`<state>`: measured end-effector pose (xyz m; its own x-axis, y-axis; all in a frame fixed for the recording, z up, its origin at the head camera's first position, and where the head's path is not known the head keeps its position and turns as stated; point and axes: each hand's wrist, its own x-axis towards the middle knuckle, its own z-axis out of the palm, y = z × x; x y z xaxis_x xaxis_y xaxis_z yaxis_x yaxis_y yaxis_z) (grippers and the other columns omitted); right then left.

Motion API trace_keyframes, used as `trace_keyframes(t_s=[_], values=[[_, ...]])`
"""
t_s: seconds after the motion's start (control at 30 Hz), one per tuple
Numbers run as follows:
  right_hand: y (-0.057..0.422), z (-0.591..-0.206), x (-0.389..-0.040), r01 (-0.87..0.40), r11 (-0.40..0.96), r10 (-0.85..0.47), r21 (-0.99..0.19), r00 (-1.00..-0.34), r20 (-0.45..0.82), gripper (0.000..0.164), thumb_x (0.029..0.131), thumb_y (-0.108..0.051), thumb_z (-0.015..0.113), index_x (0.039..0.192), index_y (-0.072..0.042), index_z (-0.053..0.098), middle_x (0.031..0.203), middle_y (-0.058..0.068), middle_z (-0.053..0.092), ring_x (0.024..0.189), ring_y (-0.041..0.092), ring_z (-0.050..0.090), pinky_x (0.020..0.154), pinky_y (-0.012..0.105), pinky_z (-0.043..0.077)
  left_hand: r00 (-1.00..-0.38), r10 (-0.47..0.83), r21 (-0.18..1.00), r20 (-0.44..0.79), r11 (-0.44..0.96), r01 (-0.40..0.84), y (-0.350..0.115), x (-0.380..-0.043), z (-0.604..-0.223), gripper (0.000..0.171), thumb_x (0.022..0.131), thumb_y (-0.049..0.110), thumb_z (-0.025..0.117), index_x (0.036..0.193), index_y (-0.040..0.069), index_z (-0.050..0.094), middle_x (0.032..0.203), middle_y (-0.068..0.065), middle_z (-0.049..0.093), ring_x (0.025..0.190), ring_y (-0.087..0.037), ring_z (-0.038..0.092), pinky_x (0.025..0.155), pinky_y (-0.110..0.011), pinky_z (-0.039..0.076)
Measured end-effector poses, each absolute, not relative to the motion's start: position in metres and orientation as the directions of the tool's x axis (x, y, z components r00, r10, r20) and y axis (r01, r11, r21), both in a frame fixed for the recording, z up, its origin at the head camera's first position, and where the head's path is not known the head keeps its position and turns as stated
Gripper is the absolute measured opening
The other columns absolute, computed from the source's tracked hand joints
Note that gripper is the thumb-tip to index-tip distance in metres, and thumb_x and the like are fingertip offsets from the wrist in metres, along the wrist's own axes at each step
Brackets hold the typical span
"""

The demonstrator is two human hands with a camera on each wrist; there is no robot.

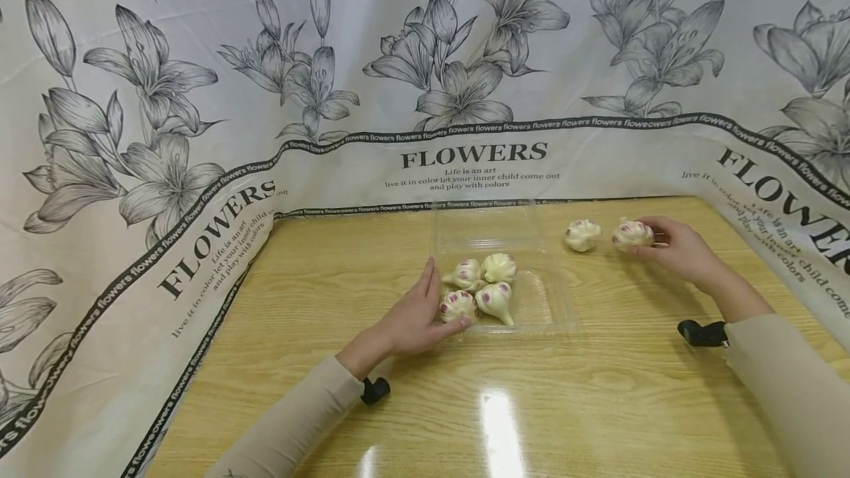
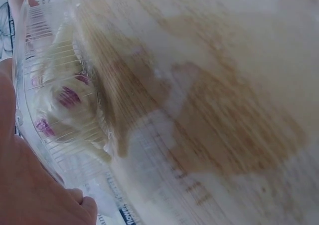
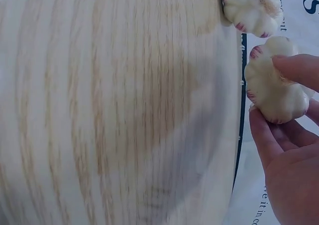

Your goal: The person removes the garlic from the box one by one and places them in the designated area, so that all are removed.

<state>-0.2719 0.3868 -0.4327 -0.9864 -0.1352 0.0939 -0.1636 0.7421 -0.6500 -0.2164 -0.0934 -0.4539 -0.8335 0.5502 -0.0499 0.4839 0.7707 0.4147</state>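
My right hand [image 1: 677,248] pinches a garlic bulb [image 1: 631,234] at the table's far right, thumb on one side and fingers on the other. A second garlic bulb [image 1: 583,235] lies just left of it. In the middle, a clear plastic clamshell box [image 1: 534,299] stands with its lid [image 1: 488,229] folded back. Several garlic bulbs [image 1: 495,301] sit in its left and middle part. My left hand [image 1: 413,316] rests against the box's left front corner, fingers extended along the side and thumb along the front. Through the box wall, the left wrist view shows a garlic bulb [image 2: 67,100].
The wooden table [image 1: 319,271] is bordered at the back and sides by a white curtain [image 1: 345,175] with flower drawings and lettering. Glare falls on the table's front. A small black device [image 1: 702,333] sits at the right wrist.
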Motion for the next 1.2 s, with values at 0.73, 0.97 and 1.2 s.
trace_keyframes(t_s=[0.73, 0.97, 1.2], values=[[0.388, -0.447, -0.294, -0.063, 0.72, -0.092, -0.691, -0.996, -0.005, 0.07, 0.107, -0.023, 0.055, 0.158, 0.009, 0.019, 0.155, 0.045, 0.021, 0.133, 0.063, 0.034, 0.103, 0.068, 0.041, -0.835, 0.548, 0.411, -0.057, 0.775, 0.481, -0.093, -0.218, -0.451, 0.117, 0.094, 0.078, 0.043, 0.16, 0.0, -0.013, 0.167, -0.015, -0.023, 0.155, -0.035, 0.014, 0.125, -0.038, 0.02], [0.387, -0.447, -0.296, -0.081, 0.719, -0.107, -0.69, -0.994, 0.005, 0.068, 0.107, -0.016, 0.05, 0.158, 0.011, 0.013, 0.153, 0.048, 0.019, 0.134, 0.065, 0.033, 0.107, 0.07, 0.036, -0.832, 0.552, 0.409, -0.045, 0.77, 0.489, -0.093, -0.217, -0.451, 0.116, 0.095, 0.077, 0.044, 0.16, -0.002, -0.01, 0.168, -0.019, -0.019, 0.154, -0.036, 0.016, 0.125, -0.04, 0.022], [0.387, -0.449, -0.295, -0.048, 0.709, -0.091, -0.704, -0.996, -0.023, 0.071, 0.109, -0.018, 0.045, 0.156, 0.017, 0.005, 0.153, 0.049, 0.014, 0.136, 0.065, 0.029, 0.11, 0.072, 0.032, -0.833, 0.551, 0.406, -0.053, 0.774, 0.487, -0.092, -0.217, -0.453, 0.116, 0.095, 0.077, 0.044, 0.16, -0.002, -0.011, 0.168, -0.02, -0.018, 0.154, -0.036, 0.015, 0.125, -0.038, 0.021]])
